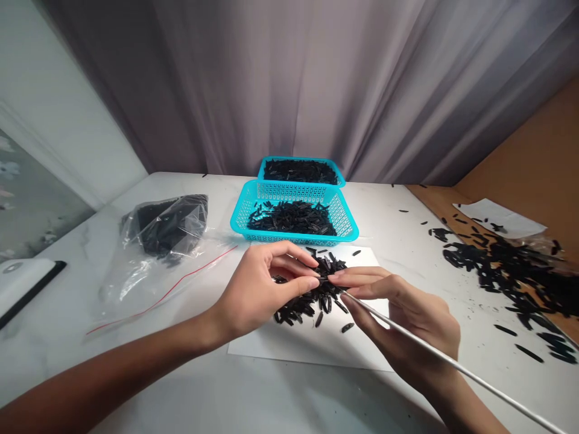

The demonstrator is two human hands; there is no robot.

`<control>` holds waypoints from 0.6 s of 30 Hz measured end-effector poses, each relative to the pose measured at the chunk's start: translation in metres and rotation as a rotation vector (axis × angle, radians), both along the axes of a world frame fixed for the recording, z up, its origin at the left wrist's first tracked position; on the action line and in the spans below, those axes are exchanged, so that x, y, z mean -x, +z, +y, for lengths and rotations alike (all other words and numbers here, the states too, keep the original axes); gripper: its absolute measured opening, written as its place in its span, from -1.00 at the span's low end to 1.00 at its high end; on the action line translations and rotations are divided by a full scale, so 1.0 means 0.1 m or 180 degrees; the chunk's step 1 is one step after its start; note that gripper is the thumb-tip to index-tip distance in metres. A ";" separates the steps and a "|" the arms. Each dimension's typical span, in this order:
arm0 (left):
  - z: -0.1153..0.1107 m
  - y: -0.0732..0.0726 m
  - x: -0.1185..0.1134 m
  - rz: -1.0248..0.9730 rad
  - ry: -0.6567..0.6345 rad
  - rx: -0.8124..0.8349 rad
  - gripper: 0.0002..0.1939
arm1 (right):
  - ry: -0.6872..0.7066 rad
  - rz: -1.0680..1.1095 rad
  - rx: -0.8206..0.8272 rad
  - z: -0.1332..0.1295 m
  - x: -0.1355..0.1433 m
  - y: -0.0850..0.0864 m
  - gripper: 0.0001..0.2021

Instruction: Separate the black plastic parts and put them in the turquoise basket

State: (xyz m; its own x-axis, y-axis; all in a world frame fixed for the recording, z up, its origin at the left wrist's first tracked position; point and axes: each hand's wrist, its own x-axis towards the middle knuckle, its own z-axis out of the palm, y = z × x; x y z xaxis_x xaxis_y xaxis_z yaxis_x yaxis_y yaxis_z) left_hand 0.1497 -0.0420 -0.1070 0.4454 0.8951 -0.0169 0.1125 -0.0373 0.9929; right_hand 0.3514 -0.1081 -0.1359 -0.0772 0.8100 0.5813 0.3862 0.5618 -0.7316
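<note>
My left hand is closed in a pinch on a small black elongated piece above a loose heap of similar black pieces. My right hand meets it from the other side, fingertips at the same piece. Between its thumb and fingers sits the end of a thin white rod or cable, which runs down to the lower right corner. Under the heap lies a white sheet. The fingers partly hide the heap, and the pieces' exact kind is too small to make out.
Two blue plastic baskets stand behind the heap, each holding black pieces. To the left lies a clear bag with black contents and a red strip. More black pieces are scattered at right, near a white paper.
</note>
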 end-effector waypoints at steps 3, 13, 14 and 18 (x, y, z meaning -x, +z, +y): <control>-0.01 0.00 -0.01 -0.0105 0.0032 -0.0033 -0.83 | 0.0020 0.0013 -0.0044 0.02 0.00 0.01 -0.72; -0.04 0.03 0.00 -0.0226 0.0099 0.0020 -0.78 | 0.0007 0.0079 -0.0106 0.02 0.00 0.03 -0.72; -0.04 0.04 0.00 -0.0223 0.0104 0.0026 -0.77 | 0.0021 0.0108 -0.0065 0.02 0.00 0.03 -0.72; -0.05 0.05 0.00 -0.0239 0.0117 0.0012 -0.77 | 0.0095 0.0246 -0.0028 0.02 -0.01 0.03 -0.74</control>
State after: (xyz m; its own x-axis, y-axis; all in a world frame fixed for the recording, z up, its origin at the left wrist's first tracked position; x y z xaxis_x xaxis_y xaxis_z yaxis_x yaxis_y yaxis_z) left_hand 0.1498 -0.0465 -0.1015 0.4123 0.9110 0.0120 0.0390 -0.0308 0.9988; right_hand 0.3525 -0.1060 -0.1331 -0.0559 0.8028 0.5937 0.3116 0.5789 -0.7535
